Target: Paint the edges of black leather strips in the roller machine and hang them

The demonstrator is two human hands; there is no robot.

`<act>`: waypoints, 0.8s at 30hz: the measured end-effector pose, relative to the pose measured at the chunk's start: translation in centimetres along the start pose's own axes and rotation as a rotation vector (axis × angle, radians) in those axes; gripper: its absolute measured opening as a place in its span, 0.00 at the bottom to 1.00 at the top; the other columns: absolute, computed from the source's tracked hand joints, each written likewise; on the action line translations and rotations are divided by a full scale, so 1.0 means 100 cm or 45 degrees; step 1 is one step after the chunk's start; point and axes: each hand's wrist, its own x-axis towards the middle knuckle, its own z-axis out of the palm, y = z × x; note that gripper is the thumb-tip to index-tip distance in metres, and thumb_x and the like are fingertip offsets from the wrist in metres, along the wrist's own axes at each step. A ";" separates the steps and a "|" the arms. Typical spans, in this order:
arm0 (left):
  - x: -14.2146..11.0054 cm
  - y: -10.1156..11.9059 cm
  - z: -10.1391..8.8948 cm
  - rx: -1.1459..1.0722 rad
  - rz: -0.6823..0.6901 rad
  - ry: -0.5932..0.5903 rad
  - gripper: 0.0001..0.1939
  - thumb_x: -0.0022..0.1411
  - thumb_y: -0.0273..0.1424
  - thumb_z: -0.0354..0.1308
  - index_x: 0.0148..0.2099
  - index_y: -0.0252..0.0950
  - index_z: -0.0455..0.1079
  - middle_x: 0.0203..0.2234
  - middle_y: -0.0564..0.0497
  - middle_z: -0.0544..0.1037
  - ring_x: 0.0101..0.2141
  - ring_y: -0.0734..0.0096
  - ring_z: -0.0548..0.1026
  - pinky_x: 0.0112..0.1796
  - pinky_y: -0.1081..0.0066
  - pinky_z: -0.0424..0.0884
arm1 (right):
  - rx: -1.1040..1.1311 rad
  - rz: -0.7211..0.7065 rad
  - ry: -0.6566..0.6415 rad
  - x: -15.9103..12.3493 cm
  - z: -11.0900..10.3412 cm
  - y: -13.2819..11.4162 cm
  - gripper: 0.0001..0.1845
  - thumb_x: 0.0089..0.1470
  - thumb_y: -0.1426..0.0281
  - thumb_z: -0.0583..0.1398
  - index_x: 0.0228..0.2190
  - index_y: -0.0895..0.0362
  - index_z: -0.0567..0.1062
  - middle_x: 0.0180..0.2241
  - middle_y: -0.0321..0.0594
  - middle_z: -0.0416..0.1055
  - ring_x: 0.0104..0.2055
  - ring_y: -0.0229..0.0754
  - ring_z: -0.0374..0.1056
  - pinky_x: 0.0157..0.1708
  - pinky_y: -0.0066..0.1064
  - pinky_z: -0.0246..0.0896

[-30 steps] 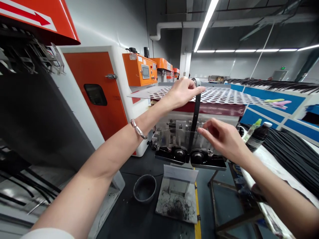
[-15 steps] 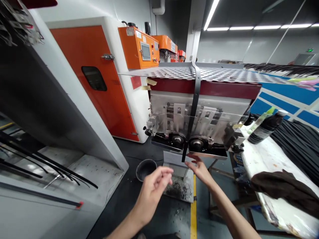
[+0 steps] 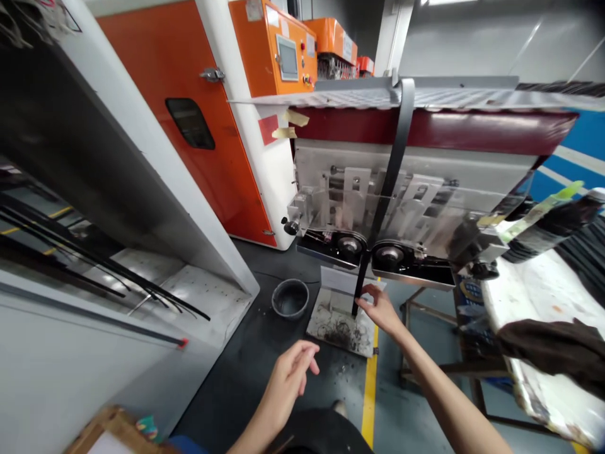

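Black strip (image 3: 390,170) hangs over the front edge of a perforated metal sheet (image 3: 454,98) at twelve o'clock, drops past a clear guard (image 3: 359,217) and runs between two rollers (image 3: 350,246), its tail ending just above a steel tray (image 3: 338,328). From the left, long black rods (image 3: 94,265) lie on a white ledge at nine o'clock, below an orange cabinet door (image 3: 189,176). Near six o'clock the left hand (image 3: 286,384) is loosely open and holds nothing, with open floor around it. Beyond it sits a dark bowl (image 3: 290,299), just left of the tray's edge. The right hand (image 3: 380,309) reaches in, fingers curled at the strip's tail; I can't tell whether they grip it. A yellow floor line (image 3: 370,378) passes the tray's right edge. At four o'clock, a dark cloth (image 3: 553,347) lies across the edge of a white surface (image 3: 543,296).
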 end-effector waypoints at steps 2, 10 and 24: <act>0.007 -0.006 0.006 -0.022 -0.077 -0.010 0.20 0.62 0.47 0.54 0.43 0.35 0.70 0.29 0.52 0.74 0.20 0.78 0.62 0.20 0.76 0.52 | 0.037 0.079 -0.067 -0.014 0.002 0.002 0.09 0.42 0.62 0.61 0.25 0.54 0.71 0.33 0.40 0.72 0.42 0.50 0.66 0.43 0.36 0.56; 0.027 -0.008 0.047 -0.281 -0.517 -0.218 0.17 0.46 0.38 0.60 0.39 0.35 0.74 0.37 0.47 0.77 0.36 0.68 0.71 0.32 0.74 0.65 | 0.332 0.449 -0.323 -0.077 0.006 -0.009 0.12 0.41 0.60 0.61 0.18 0.55 0.68 0.19 0.33 0.64 0.27 0.38 0.57 0.31 0.31 0.50; 0.020 -0.026 0.080 -0.219 -0.530 -0.202 0.09 0.42 0.36 0.59 0.25 0.35 0.69 0.26 0.51 0.71 0.35 0.67 0.69 0.32 0.72 0.63 | 0.490 0.564 -0.277 -0.107 0.019 -0.007 0.13 0.37 0.60 0.62 0.15 0.55 0.66 0.18 0.31 0.60 0.28 0.38 0.56 0.30 0.30 0.47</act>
